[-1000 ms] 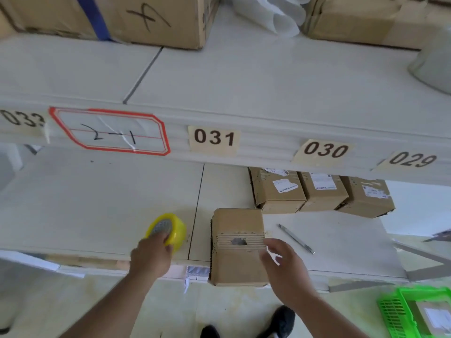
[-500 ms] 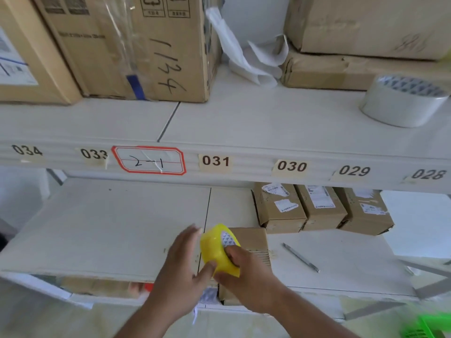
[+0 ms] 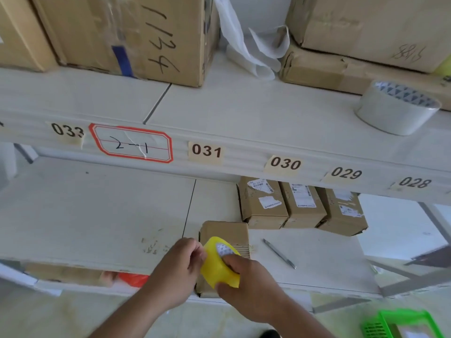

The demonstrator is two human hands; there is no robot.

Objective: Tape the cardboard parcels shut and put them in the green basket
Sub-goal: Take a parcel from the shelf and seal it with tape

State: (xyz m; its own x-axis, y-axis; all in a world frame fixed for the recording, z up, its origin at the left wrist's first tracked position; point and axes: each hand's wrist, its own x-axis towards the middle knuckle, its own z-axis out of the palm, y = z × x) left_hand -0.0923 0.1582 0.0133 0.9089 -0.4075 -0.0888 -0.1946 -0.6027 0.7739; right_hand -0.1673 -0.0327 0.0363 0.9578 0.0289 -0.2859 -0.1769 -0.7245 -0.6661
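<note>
"1134" on big carton (image 3: pixel 136 35)

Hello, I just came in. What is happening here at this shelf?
A person is getting ready to tape a cardboard parcel that lies on the lower shelf. The right hand grips a yellow tape roll just over the parcel, and the left hand pinches at the roll's edge, probably looking for the tape end. No tape is on the parcel yet, as far as can be seen. Three more parcels wait behind, and the green basket stands low at the right.
</note>
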